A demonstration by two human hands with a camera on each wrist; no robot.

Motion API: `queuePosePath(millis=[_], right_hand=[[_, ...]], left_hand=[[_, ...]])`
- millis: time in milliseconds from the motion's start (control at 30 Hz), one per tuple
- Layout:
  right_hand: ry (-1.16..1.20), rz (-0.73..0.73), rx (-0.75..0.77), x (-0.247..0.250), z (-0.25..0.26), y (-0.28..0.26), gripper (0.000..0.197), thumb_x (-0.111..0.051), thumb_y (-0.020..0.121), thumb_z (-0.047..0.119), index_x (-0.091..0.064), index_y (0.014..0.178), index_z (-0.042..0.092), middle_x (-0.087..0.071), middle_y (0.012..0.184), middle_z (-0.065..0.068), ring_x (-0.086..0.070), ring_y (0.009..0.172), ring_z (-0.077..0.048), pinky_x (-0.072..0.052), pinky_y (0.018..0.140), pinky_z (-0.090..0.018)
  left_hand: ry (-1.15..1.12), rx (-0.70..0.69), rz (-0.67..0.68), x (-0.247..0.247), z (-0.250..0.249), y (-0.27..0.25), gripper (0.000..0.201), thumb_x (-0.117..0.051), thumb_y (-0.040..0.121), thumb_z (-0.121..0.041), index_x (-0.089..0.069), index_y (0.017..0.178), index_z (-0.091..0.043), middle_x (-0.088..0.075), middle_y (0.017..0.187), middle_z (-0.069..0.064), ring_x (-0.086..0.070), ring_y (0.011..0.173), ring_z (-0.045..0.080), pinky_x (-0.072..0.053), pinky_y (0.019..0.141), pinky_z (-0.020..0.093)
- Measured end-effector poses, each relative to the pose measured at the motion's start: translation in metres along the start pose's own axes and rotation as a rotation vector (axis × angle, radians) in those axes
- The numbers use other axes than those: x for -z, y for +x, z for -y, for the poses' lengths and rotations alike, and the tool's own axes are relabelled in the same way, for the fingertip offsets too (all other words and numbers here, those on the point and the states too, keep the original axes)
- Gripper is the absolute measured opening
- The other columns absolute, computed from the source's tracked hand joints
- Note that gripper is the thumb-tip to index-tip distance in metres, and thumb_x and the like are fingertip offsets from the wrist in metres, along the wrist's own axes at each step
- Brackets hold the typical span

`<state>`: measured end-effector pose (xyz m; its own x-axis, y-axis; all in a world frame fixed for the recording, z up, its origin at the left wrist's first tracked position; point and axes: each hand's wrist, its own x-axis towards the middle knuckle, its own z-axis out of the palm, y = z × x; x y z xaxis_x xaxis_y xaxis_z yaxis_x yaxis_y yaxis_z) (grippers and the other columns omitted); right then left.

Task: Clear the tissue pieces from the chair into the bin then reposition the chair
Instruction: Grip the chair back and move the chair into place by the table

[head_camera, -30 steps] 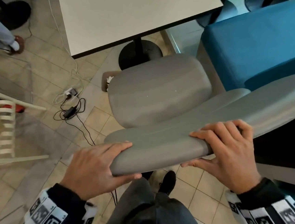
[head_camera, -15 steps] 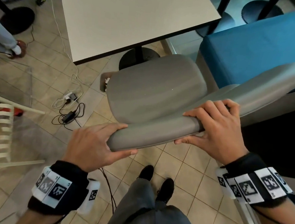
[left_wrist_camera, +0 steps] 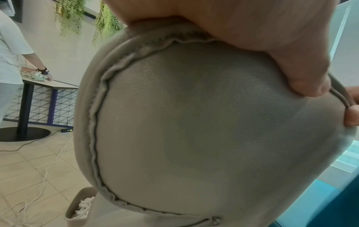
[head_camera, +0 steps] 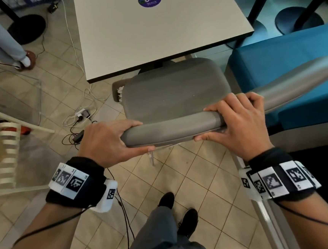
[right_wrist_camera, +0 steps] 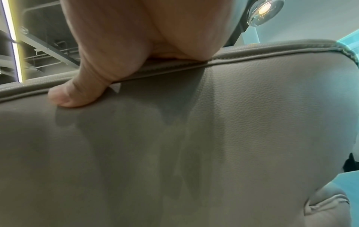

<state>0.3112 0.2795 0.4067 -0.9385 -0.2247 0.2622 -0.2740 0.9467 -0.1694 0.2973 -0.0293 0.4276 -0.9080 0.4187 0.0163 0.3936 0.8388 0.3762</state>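
The grey padded chair [head_camera: 173,93] stands with its seat tucked partly under the white table [head_camera: 147,33]; no tissue lies on the seat. My left hand [head_camera: 114,141] grips the left end of the chair's backrest [head_camera: 170,131], thumb underneath. My right hand [head_camera: 236,122] grips the backrest further right, fingers curled over the top. The wrist views show each thumb pressed on the grey backrest [left_wrist_camera: 204,130] [right_wrist_camera: 174,153]. A small beige bin [head_camera: 117,90] holding white tissue pieces [head_camera: 120,92] sits on the floor at the seat's left edge, mostly hidden by it. That bin [left_wrist_camera: 77,205] also shows low in the left wrist view.
A blue bench [head_camera: 282,71] runs along the right of the chair. White and black cables with a power adapter [head_camera: 80,115] trail over the tiled floor to the left. A white slatted chair [head_camera: 6,150] stands at the far left. Another person's leg [head_camera: 5,45] is at the upper left.
The chair has slid forward, its seat now partly under the table and covering more of the bin. Both hands have kept their grip on the backrest and moved away from my body.
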Motion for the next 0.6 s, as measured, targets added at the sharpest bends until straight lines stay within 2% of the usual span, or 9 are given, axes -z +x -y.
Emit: queuePosePath(millis=[133, 267, 400, 600], right_hand=[[-0.005, 0.008, 0.0, -0.007, -0.01, 0.031, 0.078, -0.041, 0.071, 0.091, -0.062, 0.11, 0.026, -0.06, 0.102, 0.0, -0.055, 0.098, -0.024, -0.03, 0.102, -0.045], [-0.013, 0.011, 0.003, -0.018, -0.018, 0.06, 0.08, -0.039, 0.071, 0.092, -0.061, 0.111, 0.027, -0.06, 0.103, 0.0, -0.054, 0.099, -0.024, -0.03, 0.102, -0.045], [-0.013, 0.017, -0.001, -0.024, -0.027, 0.087, 0.082, -0.037, 0.069, 0.093, -0.06, 0.111, 0.026, -0.06, 0.104, -0.001, -0.054, 0.1, -0.025, -0.03, 0.104, -0.046], [-0.02, 0.03, -0.012, -0.034, -0.039, 0.129, 0.083, -0.037, 0.068, 0.094, -0.06, 0.112, 0.027, -0.059, 0.105, 0.0, -0.053, 0.101, -0.024, -0.029, 0.104, -0.047]], left_hand=[[0.015, 0.014, -0.028, 0.002, 0.014, 0.027, 0.067, -0.061, 0.068, -0.081, -0.072, 0.11, -0.029, -0.074, 0.081, -0.01, -0.06, 0.063, 0.007, -0.053, 0.057, 0.024], [0.001, 0.006, -0.051, 0.004, 0.029, 0.053, 0.07, -0.061, 0.068, -0.08, -0.072, 0.111, -0.026, -0.075, 0.08, -0.005, -0.065, 0.063, 0.011, -0.055, 0.058, 0.026], [-0.005, 0.015, -0.09, 0.007, 0.039, 0.079, 0.065, -0.064, 0.067, -0.079, -0.073, 0.11, -0.03, -0.075, 0.084, -0.009, -0.066, 0.066, 0.011, -0.056, 0.06, 0.029], [0.0, 0.027, -0.12, 0.009, 0.059, 0.116, 0.067, -0.062, 0.066, -0.084, -0.072, 0.109, -0.033, -0.073, 0.076, -0.011, -0.064, 0.063, 0.009, -0.056, 0.061, 0.031]])
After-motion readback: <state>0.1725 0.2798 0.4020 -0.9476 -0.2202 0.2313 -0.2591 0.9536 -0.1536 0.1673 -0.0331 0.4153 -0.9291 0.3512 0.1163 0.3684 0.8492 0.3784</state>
